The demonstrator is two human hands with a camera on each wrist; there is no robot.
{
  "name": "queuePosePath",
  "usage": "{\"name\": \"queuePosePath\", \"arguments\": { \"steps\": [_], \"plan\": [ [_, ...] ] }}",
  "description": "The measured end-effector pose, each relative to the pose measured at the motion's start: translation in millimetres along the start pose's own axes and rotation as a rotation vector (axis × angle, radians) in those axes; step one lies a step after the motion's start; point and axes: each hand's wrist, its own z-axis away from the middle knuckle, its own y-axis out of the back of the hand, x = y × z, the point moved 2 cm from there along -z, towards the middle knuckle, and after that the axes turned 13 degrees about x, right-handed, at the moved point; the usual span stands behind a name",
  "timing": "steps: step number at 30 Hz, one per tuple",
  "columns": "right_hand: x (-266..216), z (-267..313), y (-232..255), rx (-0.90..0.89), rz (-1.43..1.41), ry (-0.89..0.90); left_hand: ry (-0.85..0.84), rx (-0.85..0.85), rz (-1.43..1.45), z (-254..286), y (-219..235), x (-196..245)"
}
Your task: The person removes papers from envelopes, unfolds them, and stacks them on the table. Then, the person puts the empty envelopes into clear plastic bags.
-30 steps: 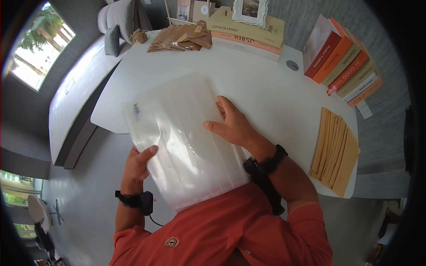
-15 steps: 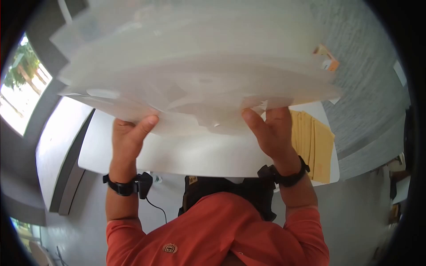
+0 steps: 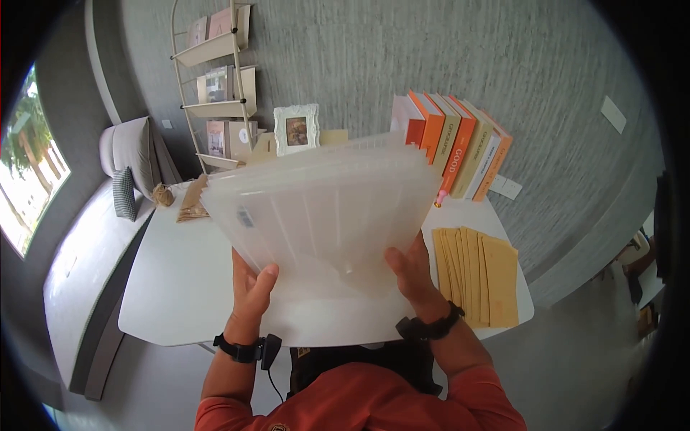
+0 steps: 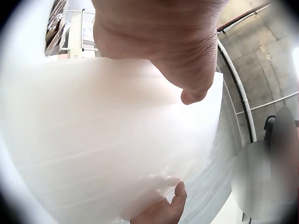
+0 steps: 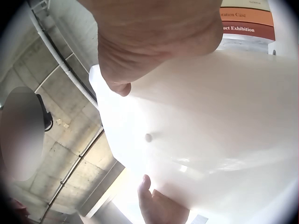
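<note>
A stack of translucent plastic sheets or bags (image 3: 323,215) is held up above the white table, tilted, its layers slightly fanned along the top edge. The left hand (image 3: 251,287) grips its lower left side, thumb on the near face and fingers behind. On the lower right side the right hand (image 3: 412,271) pinches it the same way. Both wrist views show the milky plastic (image 4: 107,126) filling much of the picture, with the left hand (image 4: 163,42) in the left wrist view and the right hand (image 5: 154,37) in the right wrist view close to the camera.
Brown envelopes (image 3: 478,276) lie fanned at the table's right. Behind them stand upright books (image 3: 449,147) by the wall. A white picture frame (image 3: 296,130), brown packets (image 3: 192,201) and a ball of twine (image 3: 163,195) are at the back left, near a magazine rack (image 3: 210,109).
The stack was first lying flatter near the body, then rose close to the head camera; now it is lower and farther off. The right hand has shifted down to its lower right side.
</note>
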Motion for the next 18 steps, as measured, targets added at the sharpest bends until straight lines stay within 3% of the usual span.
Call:
{"name": "queuePosePath", "arguments": {
  "steps": [4,7,10,16,18],
  "plan": [
    [1,-6,-1,0.007,-0.093,0.008,-0.03,0.001,0.03,-2,2,4],
    [11,-4,-1,0.011,-0.066,-0.022,-0.099,-0.025,-0.117,3,7,-6],
    [39,4,7,0.013,-0.055,-0.065,-0.043,-0.025,-0.094,7,13,-17],
    [60,6,-1,0.043,0.143,0.129,0.003,-0.059,-0.15,18,19,-35],
    [63,8,-4,0.062,0.212,0.143,-0.055,-0.064,-0.216,17,20,-41]
  ]
}}
